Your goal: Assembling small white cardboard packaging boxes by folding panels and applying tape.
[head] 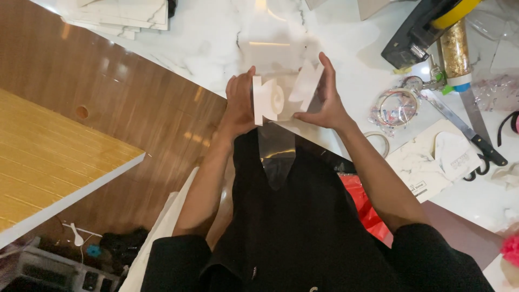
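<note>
2 bare hands meet over the white marble tabletop [216, 48]: the left hand [239, 105] pinches a white notched plastic piece [266, 100], the right hand [323, 100] grips a clear acrylic sheet [303, 81] just beside it. Black-handled scissors [478, 143] lie far right.

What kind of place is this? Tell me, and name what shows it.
Probably a craft or sign-making workbench: scissors, a gold glitter tube and tape rolls lie on the marble-look table, while both hands hold white cut-out pieces.
</note>
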